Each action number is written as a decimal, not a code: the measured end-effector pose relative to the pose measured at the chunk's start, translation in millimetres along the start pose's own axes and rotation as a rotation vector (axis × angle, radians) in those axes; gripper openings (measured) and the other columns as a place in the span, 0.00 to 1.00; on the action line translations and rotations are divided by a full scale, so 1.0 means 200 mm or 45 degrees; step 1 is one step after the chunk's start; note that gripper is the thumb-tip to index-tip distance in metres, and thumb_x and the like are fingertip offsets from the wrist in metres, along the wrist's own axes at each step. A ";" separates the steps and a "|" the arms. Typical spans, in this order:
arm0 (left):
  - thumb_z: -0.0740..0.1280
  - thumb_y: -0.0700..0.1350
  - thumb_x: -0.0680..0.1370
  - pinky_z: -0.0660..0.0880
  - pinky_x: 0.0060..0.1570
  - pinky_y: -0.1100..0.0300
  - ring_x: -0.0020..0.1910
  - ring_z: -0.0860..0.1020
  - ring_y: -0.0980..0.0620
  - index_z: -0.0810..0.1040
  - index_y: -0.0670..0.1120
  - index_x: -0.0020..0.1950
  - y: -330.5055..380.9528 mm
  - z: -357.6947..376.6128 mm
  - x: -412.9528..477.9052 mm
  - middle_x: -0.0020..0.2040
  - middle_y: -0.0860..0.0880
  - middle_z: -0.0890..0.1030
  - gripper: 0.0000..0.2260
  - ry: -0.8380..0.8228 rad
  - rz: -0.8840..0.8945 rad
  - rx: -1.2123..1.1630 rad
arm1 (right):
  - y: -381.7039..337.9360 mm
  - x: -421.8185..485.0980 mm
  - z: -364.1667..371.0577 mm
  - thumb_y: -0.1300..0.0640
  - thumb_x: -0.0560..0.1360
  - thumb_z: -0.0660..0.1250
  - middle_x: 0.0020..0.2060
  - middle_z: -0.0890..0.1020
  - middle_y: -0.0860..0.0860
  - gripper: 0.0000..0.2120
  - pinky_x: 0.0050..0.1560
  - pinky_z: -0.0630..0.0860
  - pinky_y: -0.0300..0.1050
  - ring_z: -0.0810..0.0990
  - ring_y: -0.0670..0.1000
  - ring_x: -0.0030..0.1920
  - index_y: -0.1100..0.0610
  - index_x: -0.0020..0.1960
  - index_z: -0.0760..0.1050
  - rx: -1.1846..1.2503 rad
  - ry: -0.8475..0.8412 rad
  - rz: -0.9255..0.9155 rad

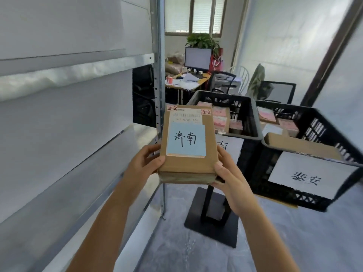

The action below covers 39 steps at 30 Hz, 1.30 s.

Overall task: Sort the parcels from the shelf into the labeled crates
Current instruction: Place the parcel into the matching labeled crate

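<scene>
Both hands are on one brown cardboard parcel [188,146], dead centre of the frame. The left hand [144,163] clamps its lower left edge, thumb on top, and the right hand [228,173] grips the lower right corner, fingers tucked underneath. The parcel carries a blue note [185,139] reading 济南, a barcode sticker above it that's too blurry to read, and two small red "2-2" tags on its top corners.

Just behind it, right of centre, sits a black crate [247,118] with several taped brown parcels inside, stacked close together; can't count them properly. Its white label [228,147] is mostly hidden behind the held parcel, only 南 shows. Further right is a second black crate [306,189] with a white sheet reading 泰安 [305,177]; it has a few parcels too, plus one flat cardboard piece against the near wall. Its right side is cut off by the frame edge.

The metal shelf [78,63] fills the left side. Upper middle, far back, a cluttered tabletop [188,80] with a monitor [198,58], details hard to make out.
</scene>
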<state>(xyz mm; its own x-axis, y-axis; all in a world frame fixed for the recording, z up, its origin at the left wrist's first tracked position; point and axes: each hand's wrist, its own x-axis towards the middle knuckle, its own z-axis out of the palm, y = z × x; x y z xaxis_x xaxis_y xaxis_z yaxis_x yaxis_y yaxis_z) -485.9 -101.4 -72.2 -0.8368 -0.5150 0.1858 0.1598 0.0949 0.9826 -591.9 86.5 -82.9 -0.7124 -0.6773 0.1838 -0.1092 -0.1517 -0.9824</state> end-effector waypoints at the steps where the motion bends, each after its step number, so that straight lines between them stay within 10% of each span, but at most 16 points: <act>1: 0.64 0.42 0.75 0.76 0.42 0.68 0.49 0.79 0.62 0.72 0.50 0.58 -0.02 0.01 0.04 0.56 0.52 0.79 0.12 -0.038 -0.005 -0.011 | 0.01 0.01 -0.02 0.41 0.68 0.64 0.63 0.74 0.37 0.30 0.60 0.75 0.56 0.77 0.42 0.58 0.39 0.69 0.63 -0.005 0.028 -0.002; 8: 0.67 0.60 0.60 0.77 0.48 0.65 0.54 0.78 0.59 0.73 0.52 0.58 -0.09 0.15 0.32 0.55 0.55 0.80 0.28 -0.227 -0.057 -0.008 | 0.05 0.12 -0.19 0.41 0.67 0.64 0.61 0.76 0.39 0.32 0.60 0.75 0.54 0.77 0.44 0.60 0.42 0.71 0.63 -0.003 0.172 0.006; 21: 0.69 0.48 0.74 0.75 0.45 0.70 0.54 0.79 0.58 0.75 0.53 0.56 -0.08 0.60 1.15 0.56 0.54 0.79 0.11 -0.400 0.109 0.192 | -0.07 0.91 -0.93 0.51 0.67 0.57 0.47 0.76 0.44 0.19 0.48 0.72 0.48 0.74 0.46 0.47 0.46 0.57 0.75 0.079 0.405 0.061; 31: 0.72 0.49 0.71 0.71 0.59 0.61 0.65 0.69 0.59 0.56 0.53 0.74 -0.25 0.64 1.51 0.65 0.59 0.66 0.36 -0.201 0.120 0.400 | 0.06 1.33 -1.26 0.49 0.64 0.58 0.39 0.71 0.49 0.23 0.41 0.71 0.47 0.72 0.50 0.40 0.55 0.57 0.72 -0.026 0.384 0.348; 39: 0.72 0.47 0.71 0.74 0.48 0.72 0.58 0.73 0.64 0.61 0.57 0.69 -0.26 0.59 1.76 0.65 0.61 0.66 0.31 -0.448 0.051 0.501 | 0.08 1.55 -1.30 0.47 0.61 0.62 0.35 0.71 0.48 0.16 0.38 0.69 0.45 0.71 0.48 0.35 0.53 0.46 0.74 -0.063 0.446 0.386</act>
<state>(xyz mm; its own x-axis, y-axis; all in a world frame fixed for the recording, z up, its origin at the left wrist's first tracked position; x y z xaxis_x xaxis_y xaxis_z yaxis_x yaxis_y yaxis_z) -850.6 -186.3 -57.5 -0.9700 -0.1937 0.1468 0.0434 0.4562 0.8888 -994.8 61.5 -50.7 -0.9073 -0.4009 -0.1265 0.1136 0.0559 -0.9920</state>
